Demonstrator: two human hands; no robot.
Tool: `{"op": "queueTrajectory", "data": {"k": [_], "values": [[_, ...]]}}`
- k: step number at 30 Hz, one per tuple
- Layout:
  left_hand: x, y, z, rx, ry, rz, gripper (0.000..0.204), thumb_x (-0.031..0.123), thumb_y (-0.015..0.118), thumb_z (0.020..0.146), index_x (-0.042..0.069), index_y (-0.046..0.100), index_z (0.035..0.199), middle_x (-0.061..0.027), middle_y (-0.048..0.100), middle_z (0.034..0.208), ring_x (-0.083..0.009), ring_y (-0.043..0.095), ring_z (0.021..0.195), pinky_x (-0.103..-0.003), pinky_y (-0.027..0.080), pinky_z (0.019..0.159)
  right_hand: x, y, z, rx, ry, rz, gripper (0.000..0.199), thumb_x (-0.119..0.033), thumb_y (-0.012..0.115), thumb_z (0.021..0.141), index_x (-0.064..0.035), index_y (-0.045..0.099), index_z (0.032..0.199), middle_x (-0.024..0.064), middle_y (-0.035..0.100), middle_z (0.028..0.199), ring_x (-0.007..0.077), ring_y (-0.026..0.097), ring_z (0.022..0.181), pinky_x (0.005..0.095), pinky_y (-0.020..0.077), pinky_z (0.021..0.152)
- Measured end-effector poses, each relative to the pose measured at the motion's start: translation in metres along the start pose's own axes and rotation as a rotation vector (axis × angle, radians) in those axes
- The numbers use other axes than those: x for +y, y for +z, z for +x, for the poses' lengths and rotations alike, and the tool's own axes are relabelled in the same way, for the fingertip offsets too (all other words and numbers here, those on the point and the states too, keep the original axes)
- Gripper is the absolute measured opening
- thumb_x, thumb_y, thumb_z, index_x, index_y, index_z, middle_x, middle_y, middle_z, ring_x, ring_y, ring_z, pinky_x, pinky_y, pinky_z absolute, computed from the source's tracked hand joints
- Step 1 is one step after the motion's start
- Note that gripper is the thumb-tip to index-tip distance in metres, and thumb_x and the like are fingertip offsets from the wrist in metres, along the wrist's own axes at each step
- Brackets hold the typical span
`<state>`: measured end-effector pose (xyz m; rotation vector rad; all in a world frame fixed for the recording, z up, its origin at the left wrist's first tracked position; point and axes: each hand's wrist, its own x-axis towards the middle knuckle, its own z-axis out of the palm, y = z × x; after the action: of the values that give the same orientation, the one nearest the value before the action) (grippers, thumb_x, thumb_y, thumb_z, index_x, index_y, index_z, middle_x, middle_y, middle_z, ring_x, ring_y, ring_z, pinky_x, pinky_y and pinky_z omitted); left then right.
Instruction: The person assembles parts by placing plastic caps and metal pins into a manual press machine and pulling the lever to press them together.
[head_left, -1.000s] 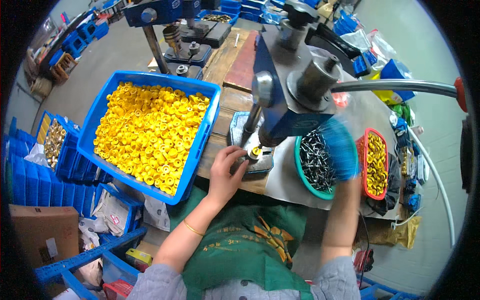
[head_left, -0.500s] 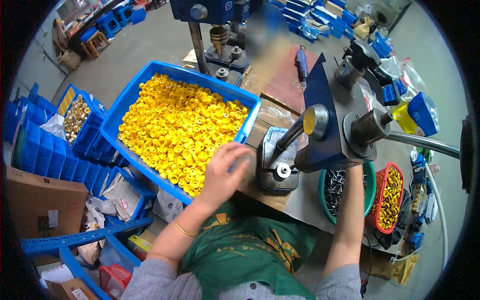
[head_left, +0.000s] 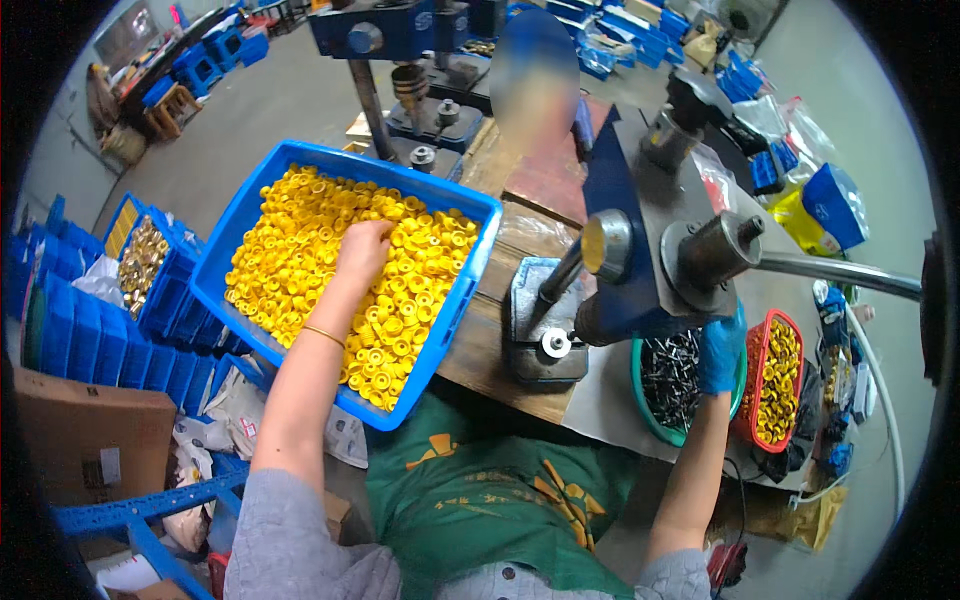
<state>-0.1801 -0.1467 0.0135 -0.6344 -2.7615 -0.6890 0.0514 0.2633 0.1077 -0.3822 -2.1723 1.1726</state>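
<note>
Elbow-deep in caps: left hand (head_left: pixel 365 247) dug into yellow caps (head_left: pixel 300 250), fingers curled, grip hidden.
Caps looked light, stiff, slick; pinch by rim. Gloved right hand (head_left: pixel 718 350) over screw bowl (head_left: pixel 648 400), closure unclear.

- We see a smooth grey concrete floor (head_left: pixel 270 95) stretching away beyond the bench.
- We work at a worn wooden workbench (head_left: pixel 500 350) with a grey metal sheet (head_left: pixel 615 400) over its right part.
- We notice rows of small blue bins (head_left: pixel 70 330) stacked at the left, and more blue bins (head_left: pixel 215 50) far off across the floor.
- We spot a brown cardboard box (head_left: pixel 85 445) at lower left, above a blue metal frame (head_left: pixel 140 515).
- We find even, soft light, without hard shadows.
</note>
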Motion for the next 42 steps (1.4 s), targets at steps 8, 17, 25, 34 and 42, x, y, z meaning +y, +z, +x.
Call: {"op": "queueTrajectory", "data": {"k": [8, 17, 25, 34, 42], "values": [[0.002, 0.0, 0.032, -0.196, 0.069, 0.272, 0.011, 0.008, 0.059, 0.065, 0.003, 0.061, 0.074, -0.0205, 0.059, 0.075, -0.0361, 0.058, 0.074, -0.045, 0.046, 0.067, 0.021, -0.071, -0.082, 0.119, 0.208, 0.023, 0.023, -0.004, 0.05, 0.085, -0.001, 0.056, 0.107, 0.0066, 0.059, 0.104, 0.0133, 0.054, 0.096, 0.0255, 0.0399, 0.086], [0.04, -0.064, -0.011, -0.008, -0.468, -1.003, 0.028, 0.013, 0.053, 0.084, 0.002, 0.054, 0.11, -0.0063, 0.06, 0.102, -0.0202, 0.061, 0.086, -0.029, 0.049, 0.076, 0.041, -0.077, -0.109, -0.375, -0.015, -0.554, 0.021, -0.013, 0.063, 0.072, -0.0088, 0.063, 0.092, 0.0122, 0.059, 0.078, 0.0291, 0.055, 0.075, 0.0372, 0.0441, 0.069], [0.185, -0.024, -0.099, -0.195, -0.458, -1.391, 0.024, -0.001, 0.062, 0.076, 0.009, 0.051, 0.095, -0.0012, 0.054, 0.075, -0.0079, 0.053, 0.065, -0.019, 0.044, 0.059, 0.038, -0.069, -0.108, -0.19, -0.171, -0.548, 0.018, -0.005, 0.064, 0.07, -0.0068, 0.064, 0.088, 0.0097, 0.062, 0.083, 0.026, 0.056, 0.074, 0.0338, 0.0446, 0.069], [0.218, 0.048, -0.098, -0.202, 0.069, -0.694, 0.019, 0.003, 0.063, 0.072, 0.001, 0.056, 0.09, -0.0092, 0.056, 0.091, -0.0189, 0.057, 0.069, -0.026, 0.046, 0.062, -0.029, 0.006, -0.111, -0.171, 0.065, 0.072, 0.02, -0.001, 0.062, 0.074, -0.0044, 0.065, 0.093, 0.0076, 0.063, 0.087, 0.0151, 0.058, 0.079, 0.025, 0.0461, 0.07], [0.216, 0.044, -0.094, -0.236, 0.077, -0.648, 0.023, 0.004, 0.064, 0.071, 0.002, 0.057, 0.093, -0.0109, 0.059, 0.092, -0.0213, 0.059, 0.07, -0.028, 0.047, 0.064, -0.014, 0.072, -0.104, -0.18, 0.415, 0.562, 0.019, -0.004, 0.056, 0.082, 0.0001, 0.06, 0.1, 0.0049, 0.062, 0.092, 0.0096, 0.056, 0.081, 0.0221, 0.0448, 0.072]]}}
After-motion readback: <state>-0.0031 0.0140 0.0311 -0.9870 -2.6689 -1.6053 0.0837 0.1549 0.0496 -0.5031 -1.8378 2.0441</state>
